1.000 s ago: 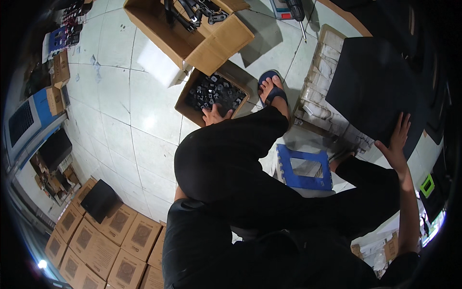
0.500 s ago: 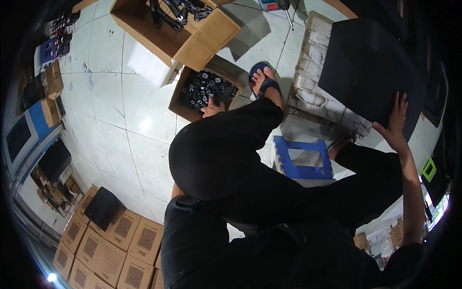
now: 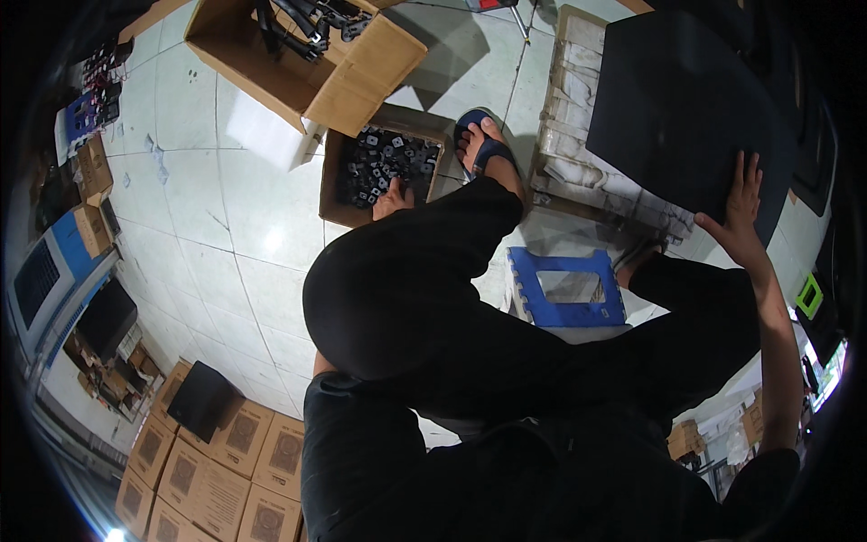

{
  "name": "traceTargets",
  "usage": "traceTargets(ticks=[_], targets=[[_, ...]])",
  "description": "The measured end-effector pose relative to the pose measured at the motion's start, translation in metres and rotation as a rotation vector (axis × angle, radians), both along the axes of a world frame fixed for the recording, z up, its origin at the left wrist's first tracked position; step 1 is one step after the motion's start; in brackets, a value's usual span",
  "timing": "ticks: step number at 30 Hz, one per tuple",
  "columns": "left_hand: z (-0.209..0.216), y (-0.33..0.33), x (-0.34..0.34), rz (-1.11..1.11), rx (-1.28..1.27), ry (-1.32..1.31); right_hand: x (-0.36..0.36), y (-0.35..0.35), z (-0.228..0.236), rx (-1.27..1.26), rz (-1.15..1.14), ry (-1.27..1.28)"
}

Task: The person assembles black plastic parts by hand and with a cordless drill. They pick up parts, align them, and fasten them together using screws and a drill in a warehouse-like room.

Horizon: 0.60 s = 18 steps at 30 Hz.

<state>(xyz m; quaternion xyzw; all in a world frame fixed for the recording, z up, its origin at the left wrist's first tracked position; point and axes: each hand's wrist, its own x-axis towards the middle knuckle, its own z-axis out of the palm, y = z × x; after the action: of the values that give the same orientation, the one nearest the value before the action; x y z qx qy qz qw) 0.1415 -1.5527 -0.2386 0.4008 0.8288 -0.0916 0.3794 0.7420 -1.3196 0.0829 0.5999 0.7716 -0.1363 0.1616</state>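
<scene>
My left hand point(image 3: 392, 202) reaches past my knee into an open cardboard box point(image 3: 347, 214) of small black plastic parts point(image 3: 380, 162). Its thumb and a finger show apart, with the tips at the parts; the other fingers are partly hidden and no part is seen in its grasp. On the right, my right hand point(image 3: 739, 215) lies flat with fingers spread on a large black panel point(image 3: 682, 117). That panel rests across a white, grey-marked block point(image 3: 571, 108), overhanging it to the right.
A bigger cardboard box point(image 3: 361, 95) holding black brackets stands behind the parts box. Between my legs is a blue-topped stool point(image 3: 564, 312). My sandalled foot point(image 3: 488, 149) is beside the parts box. Stacked cartons point(image 3: 221, 452) bearing a black object point(image 3: 200, 400) stand lower left.
The whole view has shifted slightly, moving the boxes and panel a little to the left in the picture. My left hand stays in the parts box, and my right hand stays on the panel.
</scene>
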Motion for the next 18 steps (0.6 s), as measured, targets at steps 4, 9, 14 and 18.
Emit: traceTargets(ticks=[4, 9, 14, 18], targets=[[0.007, -0.003, 0.032, 0.092, 0.104, 0.146, -0.002, -0.001, 0.003, -0.014, -0.001, -0.007], [-0.019, 0.002, 0.027, 0.241, 0.037, 0.114, -0.006, 0.001, 0.006, -0.035, -0.011, -0.005], [-0.031, -0.004, 0.011, 0.298, 0.212, 0.099, -0.004, -0.002, 0.007, -0.024, -0.025, 0.025], [-0.029, -0.027, 0.015, 0.154, 0.294, -0.028, -0.01, 0.005, 0.007, -0.039, -0.001, 0.015]])
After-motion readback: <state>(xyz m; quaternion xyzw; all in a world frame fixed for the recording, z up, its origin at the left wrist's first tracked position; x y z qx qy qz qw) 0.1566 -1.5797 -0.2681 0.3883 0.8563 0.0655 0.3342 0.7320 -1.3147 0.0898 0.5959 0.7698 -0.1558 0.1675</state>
